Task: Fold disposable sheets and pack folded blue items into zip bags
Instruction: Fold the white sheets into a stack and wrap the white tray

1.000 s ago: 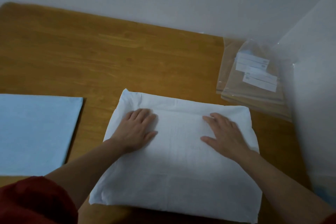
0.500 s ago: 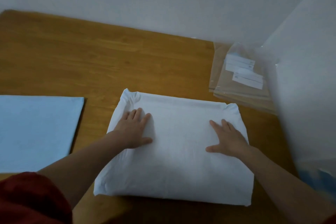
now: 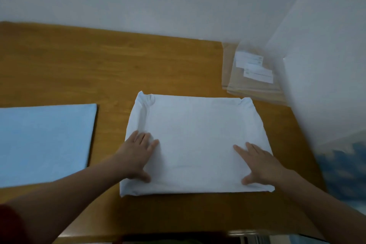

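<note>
- Wood table (image 3: 99, 69): brown top, set against a pale wall. Everything listed lies on it.
- White sheet (image 3: 198, 134): folded into a thick rectangle at table centre, towards my edge. Its two far corners are puckered.
- Blue sheet (image 3: 43, 140): flat, left of the white one, with a strip of bare wood between them. It runs out of view at left.
- Bags (image 3: 245, 87): clear stack in the far right corner, just beyond the white sheet's far right corner. Contact not discernible because of blur.
- Left hand (image 3: 136, 156): my palm is down on the white sheet's near left part, at its edge. Fingers straight and close together, thumb out, gripping nothing.
- Right hand (image 3: 259, 162): my palm is down on the near right part. Fingers straight and slightly apart, thumb splayed, gripping nothing.
- Labels (image 3: 257, 74): white strips on the bags, print unreadable.
</note>
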